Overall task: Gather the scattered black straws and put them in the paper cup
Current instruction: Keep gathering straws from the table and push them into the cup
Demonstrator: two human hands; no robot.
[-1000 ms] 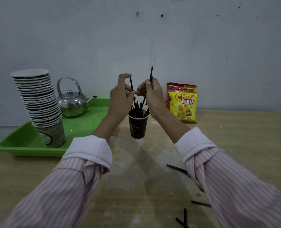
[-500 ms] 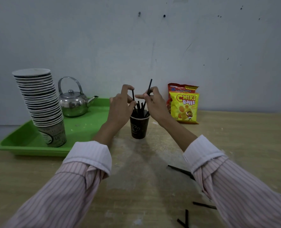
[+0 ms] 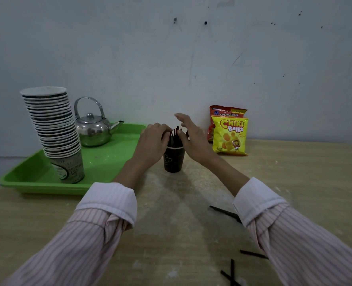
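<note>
I am seeing the cup (image 3: 174, 162) standing on the worktop (image 3: 294, 182), near the far edge and about in the middle, just beside the right edge of the green tray (image 3: 26, 183). A bunch of straws (image 3: 175, 134) is standing in it, sticking up over the rim.

The left hand (image 3: 153, 142) is sitting at the left side of the cup's top. Its fingers (image 3: 165, 132) are curling in and touching the straws, but I cannot tell if they are pinching one. The right hand (image 3: 192, 137) is hovering at the right side of the cup's top, with straight, slightly spread fingers holding nothing and the thumb close to the straws.

More straws are lying flat toward the front right corner of the worktop. A long straw (image 3: 222, 211) is poking out from under the right sleeve (image 3: 259, 201), a short straw (image 3: 251, 253) is lying nearer to me, and a crossed pair (image 3: 232, 271) is lying at the front edge.

On the tray, a tall stack of cups (image 3: 53, 129) is leaning near the front edge, and a kettle (image 3: 94, 131) is sitting behind it. Two snack bags (image 3: 229, 135) are standing at the far edge, right of the cup.
</note>
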